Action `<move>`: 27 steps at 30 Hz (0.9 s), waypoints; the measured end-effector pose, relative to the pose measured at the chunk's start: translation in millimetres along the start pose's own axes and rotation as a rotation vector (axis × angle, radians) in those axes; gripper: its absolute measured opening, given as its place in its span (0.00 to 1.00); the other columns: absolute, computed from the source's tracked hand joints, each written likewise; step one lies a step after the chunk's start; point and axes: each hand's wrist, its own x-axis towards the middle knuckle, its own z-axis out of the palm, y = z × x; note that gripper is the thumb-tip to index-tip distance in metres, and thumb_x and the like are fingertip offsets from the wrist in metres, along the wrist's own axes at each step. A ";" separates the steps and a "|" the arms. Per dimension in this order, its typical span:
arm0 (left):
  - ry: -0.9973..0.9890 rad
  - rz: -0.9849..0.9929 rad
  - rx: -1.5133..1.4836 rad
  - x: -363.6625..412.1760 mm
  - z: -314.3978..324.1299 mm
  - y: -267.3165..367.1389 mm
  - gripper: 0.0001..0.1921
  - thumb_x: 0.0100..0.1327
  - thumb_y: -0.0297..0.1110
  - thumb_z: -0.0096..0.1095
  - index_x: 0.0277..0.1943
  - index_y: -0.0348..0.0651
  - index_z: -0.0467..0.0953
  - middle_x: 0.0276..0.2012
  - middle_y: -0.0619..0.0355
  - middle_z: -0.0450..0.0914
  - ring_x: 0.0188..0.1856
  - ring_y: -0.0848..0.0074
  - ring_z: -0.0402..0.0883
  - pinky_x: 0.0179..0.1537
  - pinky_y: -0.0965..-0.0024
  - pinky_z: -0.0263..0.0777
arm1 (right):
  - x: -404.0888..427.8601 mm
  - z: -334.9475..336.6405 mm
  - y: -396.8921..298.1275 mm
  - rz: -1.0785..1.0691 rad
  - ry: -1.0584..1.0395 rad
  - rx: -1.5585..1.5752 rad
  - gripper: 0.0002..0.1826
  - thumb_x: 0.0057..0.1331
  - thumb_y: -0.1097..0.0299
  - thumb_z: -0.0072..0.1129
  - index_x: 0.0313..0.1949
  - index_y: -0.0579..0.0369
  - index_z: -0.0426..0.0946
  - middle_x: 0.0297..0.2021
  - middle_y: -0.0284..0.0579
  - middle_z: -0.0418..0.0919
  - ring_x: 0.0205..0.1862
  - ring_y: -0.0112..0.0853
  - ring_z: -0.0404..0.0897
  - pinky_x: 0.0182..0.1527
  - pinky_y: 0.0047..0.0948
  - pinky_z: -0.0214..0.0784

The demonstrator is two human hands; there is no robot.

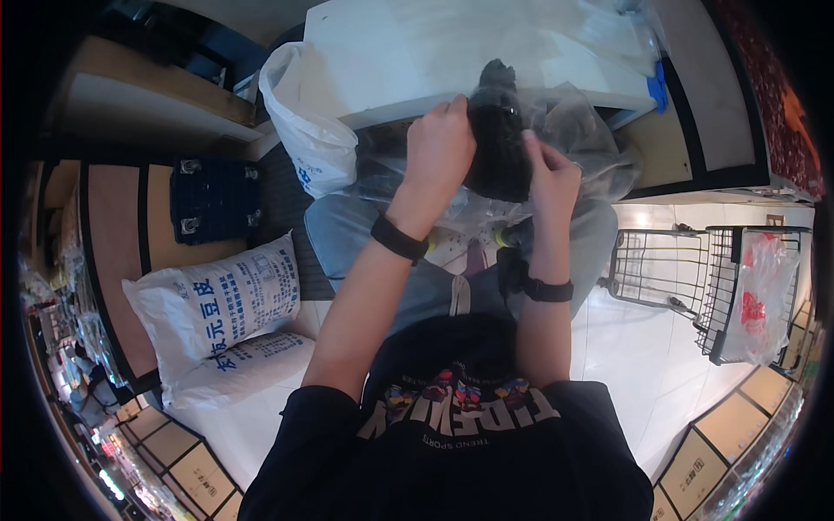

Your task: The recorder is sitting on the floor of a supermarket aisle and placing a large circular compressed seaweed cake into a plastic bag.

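A dark, rough-textured bundle point(498, 153) hangs upright between my two hands, above my lap. It narrows to a blurred top, and whether it sits inside a thin bag I cannot tell. My left hand point(443, 140) is closed like a fist on its left edge. On the opposite edge, my right hand point(554, 172) pinches it between thumb and fingers. Transparent plastic bags point(586, 143) lie crumpled behind and below the bundle, partly over my knees. Directly beyond stands a white table point(404, 65) with a worn top.
A white plastic bag point(313, 143) hangs at the table's left corner. Printed white sacks point(228, 306) lean at left, near a dark blue case with casters point(215, 200). At right stands a wire shopping cart point(664, 267) holding a transparent bag with red print point(759, 293).
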 end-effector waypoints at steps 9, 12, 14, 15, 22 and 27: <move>0.048 0.108 0.072 -2.9 -2.1 25.8 0.10 0.59 0.26 0.57 0.42 0.33 0.80 0.24 0.48 0.80 0.25 0.55 0.82 0.27 0.59 0.76 | -19.2 1.4 -28.3 -0.494 0.047 -0.330 0.21 0.64 0.62 0.61 0.52 0.63 0.75 0.40 0.57 0.82 0.42 0.46 0.83 0.45 0.35 0.72; 0.087 0.190 0.140 -6.6 -2.4 33.1 0.10 0.57 0.26 0.58 0.41 0.35 0.80 0.23 0.52 0.78 0.23 0.61 0.82 0.24 0.64 0.75 | -20.9 8.0 -38.5 -0.412 0.092 -0.349 0.19 0.64 0.63 0.60 0.49 0.63 0.75 0.35 0.59 0.81 0.38 0.55 0.82 0.40 0.39 0.73; 0.109 0.225 0.174 -6.8 -3.1 35.0 0.09 0.56 0.25 0.59 0.40 0.36 0.80 0.22 0.53 0.78 0.22 0.63 0.82 0.22 0.66 0.75 | -18.2 13.1 -41.0 -0.449 0.108 -0.385 0.18 0.64 0.63 0.59 0.48 0.63 0.75 0.33 0.60 0.81 0.36 0.56 0.81 0.39 0.42 0.73; 0.112 0.241 0.175 -5.0 -3.8 36.7 0.09 0.55 0.25 0.59 0.39 0.36 0.80 0.22 0.54 0.78 0.22 0.65 0.82 0.22 0.67 0.74 | -14.3 14.2 -42.1 -0.489 0.124 -0.422 0.17 0.65 0.63 0.58 0.47 0.63 0.75 0.31 0.60 0.81 0.35 0.57 0.81 0.37 0.44 0.73; 0.167 0.410 0.206 -5.4 -1.0 43.3 0.13 0.51 0.26 0.61 0.41 0.35 0.79 0.23 0.59 0.74 0.25 0.71 0.81 0.24 0.70 0.74 | 26.5 23.5 -27.8 -0.453 0.052 -0.369 0.21 0.64 0.59 0.60 0.46 0.66 0.73 0.32 0.66 0.80 0.37 0.58 0.81 0.37 0.45 0.72; 0.127 0.439 0.266 -17.2 -2.5 50.3 0.17 0.47 0.26 0.61 0.43 0.31 0.78 0.23 0.60 0.71 0.24 0.74 0.78 0.25 0.72 0.73 | 46.5 30.7 -13.1 -0.194 -0.212 0.047 0.28 0.62 0.51 0.64 0.45 0.69 0.72 0.31 0.60 0.80 0.36 0.48 0.81 0.40 0.36 0.72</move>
